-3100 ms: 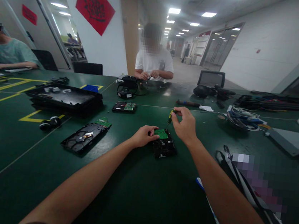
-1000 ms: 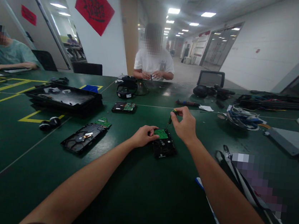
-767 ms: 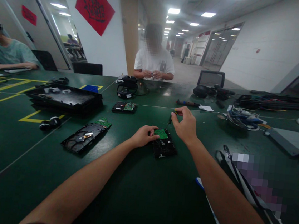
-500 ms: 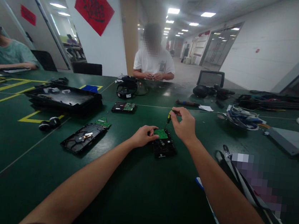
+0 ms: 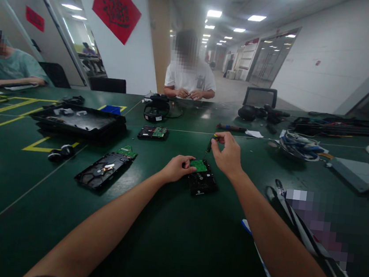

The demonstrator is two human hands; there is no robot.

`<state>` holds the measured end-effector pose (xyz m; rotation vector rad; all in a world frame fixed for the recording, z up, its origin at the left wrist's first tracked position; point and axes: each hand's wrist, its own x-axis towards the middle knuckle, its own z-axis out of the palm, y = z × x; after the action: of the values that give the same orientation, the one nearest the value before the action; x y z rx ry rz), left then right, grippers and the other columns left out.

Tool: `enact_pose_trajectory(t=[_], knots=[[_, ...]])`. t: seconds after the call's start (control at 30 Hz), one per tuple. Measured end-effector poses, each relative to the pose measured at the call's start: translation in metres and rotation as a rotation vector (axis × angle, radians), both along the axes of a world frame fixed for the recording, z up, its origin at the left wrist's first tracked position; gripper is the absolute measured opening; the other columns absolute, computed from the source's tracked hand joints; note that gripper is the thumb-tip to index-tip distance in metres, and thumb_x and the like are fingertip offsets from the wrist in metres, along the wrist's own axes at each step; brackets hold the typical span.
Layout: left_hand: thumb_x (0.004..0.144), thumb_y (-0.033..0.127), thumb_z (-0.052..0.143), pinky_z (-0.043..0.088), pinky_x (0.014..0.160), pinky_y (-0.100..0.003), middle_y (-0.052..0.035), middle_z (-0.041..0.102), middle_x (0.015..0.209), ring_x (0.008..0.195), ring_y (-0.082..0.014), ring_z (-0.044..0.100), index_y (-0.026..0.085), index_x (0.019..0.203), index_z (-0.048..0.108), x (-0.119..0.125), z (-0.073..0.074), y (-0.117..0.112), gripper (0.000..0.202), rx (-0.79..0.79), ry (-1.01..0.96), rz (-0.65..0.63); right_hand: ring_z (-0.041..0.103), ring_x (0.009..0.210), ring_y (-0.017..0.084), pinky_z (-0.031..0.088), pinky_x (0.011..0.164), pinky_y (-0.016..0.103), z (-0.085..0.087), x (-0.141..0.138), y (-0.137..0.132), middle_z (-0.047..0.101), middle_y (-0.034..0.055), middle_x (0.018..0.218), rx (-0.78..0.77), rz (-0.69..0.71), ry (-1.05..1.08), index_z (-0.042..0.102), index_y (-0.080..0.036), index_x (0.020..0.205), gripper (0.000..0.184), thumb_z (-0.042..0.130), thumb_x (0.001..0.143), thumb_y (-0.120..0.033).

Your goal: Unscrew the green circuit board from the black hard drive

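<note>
A black hard drive (image 5: 202, 181) lies on the green table (image 5: 159, 242) in front of me, with its green circuit board (image 5: 199, 165) facing up. My left hand (image 5: 177, 167) is closed on the drive's left edge by the board. My right hand (image 5: 227, 154) pinches the top of a small screwdriver (image 5: 210, 145) with a black and yellow handle. The screwdriver stands nearly upright with its tip at the drive's far corner.
An opened drive (image 5: 102, 170) with a loose green board (image 5: 127, 151) lies to the left, another drive (image 5: 153, 132) further back, and a black tray (image 5: 80, 120) at far left. Cables (image 5: 298, 147) and straps (image 5: 297, 227) lie at right. Two people sit across the table.
My right hand's fingers shift slightly on the screwdriver handle, which sways a little. My left hand and the drive stay put.
</note>
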<state>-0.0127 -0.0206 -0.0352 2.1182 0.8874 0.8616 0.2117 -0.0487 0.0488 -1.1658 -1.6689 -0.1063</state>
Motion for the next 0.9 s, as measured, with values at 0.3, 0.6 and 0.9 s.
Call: enact_pose_trajectory(t=[0.3, 0.6, 0.9], knots=[[0.083, 0.036, 0.073, 0.049, 0.096, -0.038, -0.0081, 0.076, 0.110, 0.131, -0.0289, 0.060, 0.022, 0.064, 0.043, 0.0006, 0.0012, 0.0002, 0.039, -0.014, -0.004, -0.008, 0.067, 0.091, 0.024, 0.054, 0.087, 0.043, 0.0038, -0.0029, -0.0041, 0.070, 0.0087, 0.103, 0.008, 0.017, -0.003, 0.063, -0.022, 0.106, 0.014, 0.058, 0.095, -0.031], [0.085, 0.036, 0.072, 0.049, 0.097, -0.040, -0.0114, 0.076, 0.115, 0.130, -0.0301, 0.061, 0.023, 0.063, 0.041, 0.0012, 0.0041, -0.0020, 0.040, -0.016, -0.004, -0.006, 0.067, 0.090, 0.025, 0.055, 0.084, 0.044, 0.0029, -0.0011, -0.0015, 0.070, 0.0082, 0.099, -0.005, 0.011, 0.044, 0.060, -0.023, 0.102, 0.015, 0.063, 0.092, -0.035], [0.084, 0.035, 0.073, 0.050, 0.095, -0.038, -0.0087, 0.074, 0.117, 0.124, -0.0287, 0.064, 0.022, 0.063, 0.042, 0.0010, 0.0030, -0.0008, 0.040, 0.002, -0.011, -0.011, 0.066, 0.093, 0.026, 0.055, 0.086, 0.044, 0.0021, -0.0011, -0.0014, 0.069, 0.0098, 0.103, 0.013, 0.006, 0.006, 0.061, -0.022, 0.104, 0.016, 0.063, 0.091, -0.031]])
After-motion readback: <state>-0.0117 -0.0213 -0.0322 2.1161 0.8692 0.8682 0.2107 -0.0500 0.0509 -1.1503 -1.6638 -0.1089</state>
